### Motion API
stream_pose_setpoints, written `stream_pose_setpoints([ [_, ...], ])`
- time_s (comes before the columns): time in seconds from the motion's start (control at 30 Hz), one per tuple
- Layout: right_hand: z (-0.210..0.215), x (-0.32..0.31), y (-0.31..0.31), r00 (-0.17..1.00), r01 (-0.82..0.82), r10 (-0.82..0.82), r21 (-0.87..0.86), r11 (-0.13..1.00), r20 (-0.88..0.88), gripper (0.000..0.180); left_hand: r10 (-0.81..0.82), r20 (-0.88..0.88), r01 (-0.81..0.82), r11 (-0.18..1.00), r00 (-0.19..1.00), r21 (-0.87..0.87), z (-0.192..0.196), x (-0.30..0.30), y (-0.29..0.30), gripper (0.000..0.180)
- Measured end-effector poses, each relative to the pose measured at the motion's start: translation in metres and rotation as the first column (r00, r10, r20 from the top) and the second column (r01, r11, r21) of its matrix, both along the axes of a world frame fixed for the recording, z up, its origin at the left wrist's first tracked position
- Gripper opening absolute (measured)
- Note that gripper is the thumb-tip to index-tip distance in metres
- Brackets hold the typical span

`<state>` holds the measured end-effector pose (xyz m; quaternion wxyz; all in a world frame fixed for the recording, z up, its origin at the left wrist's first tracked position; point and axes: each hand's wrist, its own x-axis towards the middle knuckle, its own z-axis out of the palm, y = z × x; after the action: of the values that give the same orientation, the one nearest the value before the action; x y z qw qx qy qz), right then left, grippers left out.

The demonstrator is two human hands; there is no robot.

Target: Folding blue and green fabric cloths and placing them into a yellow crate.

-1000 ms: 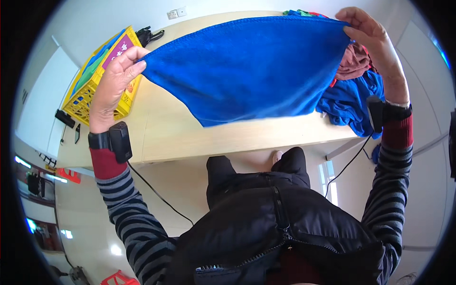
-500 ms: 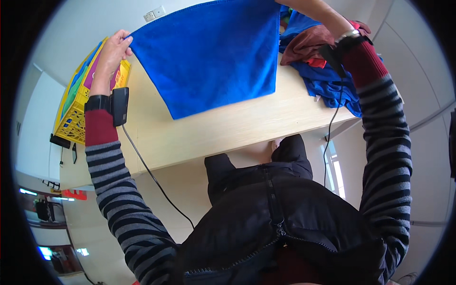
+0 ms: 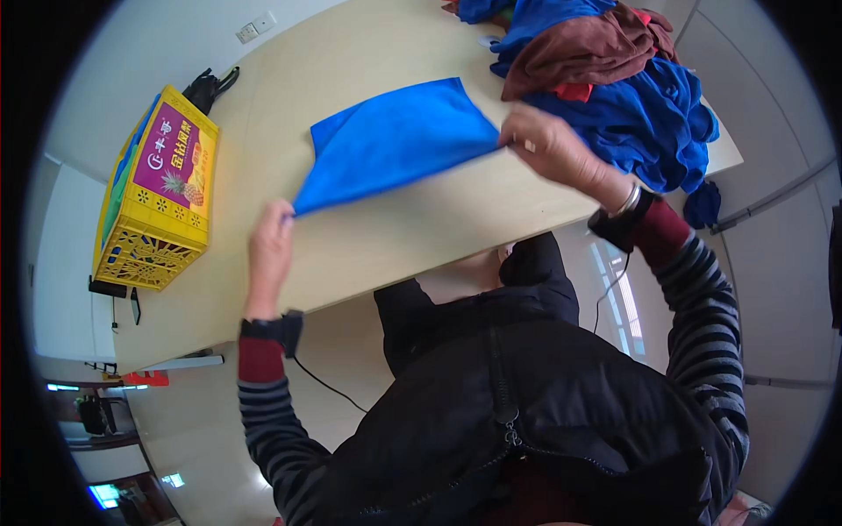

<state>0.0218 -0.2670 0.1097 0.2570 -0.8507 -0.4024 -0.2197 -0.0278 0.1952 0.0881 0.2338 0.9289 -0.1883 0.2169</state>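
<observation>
A bright blue cloth (image 3: 399, 140) lies partly on the pale wooden table (image 3: 351, 263), its near edge pulled taut between my hands. My left hand (image 3: 271, 250) pinches the near left corner. At the near right corner, my right hand (image 3: 557, 149) has its fingers closed on the fabric. The cloth's far part rests on the tabletop, and a bit of its left side looks folded over. My right hand is close to a heap of crumpled blue, brown and red cloths (image 3: 588, 66).
A yellow plastic crate (image 3: 167, 237) with colourful cloths in it stands at the table's left. Behind it lies a black item with a strap (image 3: 209, 88). A wall socket (image 3: 256, 26) is beyond the far edge. Thin cables hang from both wrist bands.
Both hands have come down and nearer to me, drawing the cloth's held edge from the far side to the near side. The cloth was hanging spread; now it lies partly on the table.
</observation>
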Motion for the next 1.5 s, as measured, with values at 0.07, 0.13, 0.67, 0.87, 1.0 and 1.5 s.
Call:
stream_pose_setpoints([
  [0.07,-0.035,-0.027,0.0,0.986,0.006,-0.008,-0.008,1.0,-0.164,0.014,0.031,-0.125,-0.02,0.996,0.992,0.091,-0.037,-0.033,-0.003,0.008],
  [0.13,-0.06,-0.042,-0.008,0.943,0.0,-0.018,-0.055,0.998,-0.332,0.013,0.011,-0.147,0.003,0.996,0.989,0.093,-0.044,-0.053,-0.02,0.008],
  [0.67,-0.053,0.016,0.063,0.888,-0.007,-0.09,-0.209,0.978,-0.451,0.038,-0.066,-0.193,0.079,0.995,0.979,0.063,-0.019,0.004,-0.04,0.03],
  [0.87,-0.085,0.046,0.167,0.902,0.179,-0.324,-0.435,0.882,-0.286,0.071,0.047,-0.134,0.001,0.941,0.99,0.337,-0.087,0.091,-0.063,0.061],
  [1.0,-0.103,0.068,0.137,0.887,0.257,-0.399,-0.468,0.845,-0.233,0.073,0.16,-0.193,-0.064,0.902,0.968,0.427,-0.106,0.094,-0.053,0.066],
  [1.5,-0.099,0.131,0.166,0.858,0.316,-0.442,-0.412,0.855,-0.259,0.071,0.075,-0.159,-0.007,0.919,0.984,0.393,-0.095,0.154,-0.084,0.065],
])
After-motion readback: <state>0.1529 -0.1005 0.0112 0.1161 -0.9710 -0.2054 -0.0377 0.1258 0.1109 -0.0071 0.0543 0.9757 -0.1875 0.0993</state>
